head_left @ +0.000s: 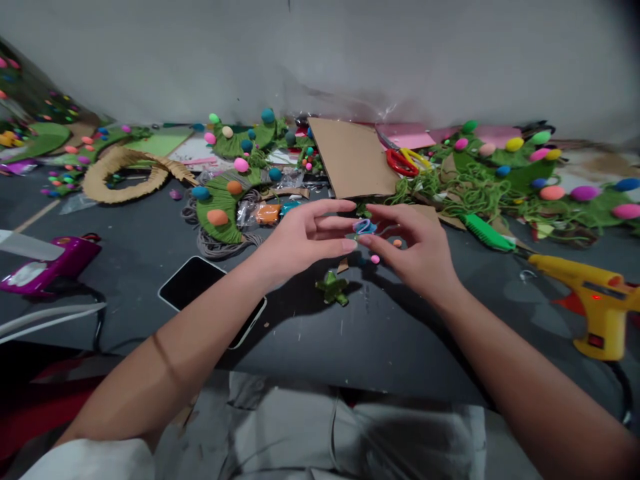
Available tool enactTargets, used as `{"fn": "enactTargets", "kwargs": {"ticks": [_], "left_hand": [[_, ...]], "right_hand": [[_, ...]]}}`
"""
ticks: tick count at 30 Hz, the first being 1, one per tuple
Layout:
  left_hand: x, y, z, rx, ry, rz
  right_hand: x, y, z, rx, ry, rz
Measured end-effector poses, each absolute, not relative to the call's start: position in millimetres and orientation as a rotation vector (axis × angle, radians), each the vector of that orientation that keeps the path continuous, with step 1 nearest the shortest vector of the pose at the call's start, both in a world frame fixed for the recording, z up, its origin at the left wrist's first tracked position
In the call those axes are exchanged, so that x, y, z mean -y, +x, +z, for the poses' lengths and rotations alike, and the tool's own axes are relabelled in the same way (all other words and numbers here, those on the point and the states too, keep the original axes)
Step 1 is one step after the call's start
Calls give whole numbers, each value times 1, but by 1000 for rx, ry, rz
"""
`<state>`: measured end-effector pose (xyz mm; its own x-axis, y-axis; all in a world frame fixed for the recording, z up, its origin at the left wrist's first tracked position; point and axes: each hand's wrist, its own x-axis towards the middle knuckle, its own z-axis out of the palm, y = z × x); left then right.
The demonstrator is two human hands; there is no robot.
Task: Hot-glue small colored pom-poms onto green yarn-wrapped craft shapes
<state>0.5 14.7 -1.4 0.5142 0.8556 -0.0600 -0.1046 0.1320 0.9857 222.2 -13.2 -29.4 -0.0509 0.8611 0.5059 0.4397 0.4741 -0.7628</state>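
Between my two hands, above the dark table, is a small blue and lilac looped piece (365,227). My right hand (417,250) pinches it between thumb and fingers from the right. From the left, my left hand (313,233) reaches its thumb and fingertips up to the piece, with the fingers apart; whether they press on it is too small to tell. A green star shape (333,288) lies on the table below my hands. A pink ball (375,259) and an orange ball (397,243) are close to my right thumb.
A phone (193,283) lies under my left forearm. At the right is a yellow glue gun (595,287), at the left a purple device (55,267). Cardboard (353,160), red-handled scissors (400,163), green yarn (470,193) and a decorated green wreath (220,207) line the back.
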Motion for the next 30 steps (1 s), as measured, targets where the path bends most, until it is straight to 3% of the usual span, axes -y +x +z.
{"fn": "enactTargets", "kwargs": {"ticks": [12, 17, 22, 30], "left_hand": [[-17, 3, -1, -1026, 1417, 922], [-17, 1, 0, -988, 1394, 878], [-13, 4, -5, -758, 1263, 774], [-16, 5, -8, -907, 1411, 848]], "right_hand": [[17, 219, -25, 1865, -1084, 217], [14, 224, -20, 1606, -1135, 264], [16, 215, -25, 1753, -1111, 301], [17, 210, -27, 1785, -1109, 377]]}}
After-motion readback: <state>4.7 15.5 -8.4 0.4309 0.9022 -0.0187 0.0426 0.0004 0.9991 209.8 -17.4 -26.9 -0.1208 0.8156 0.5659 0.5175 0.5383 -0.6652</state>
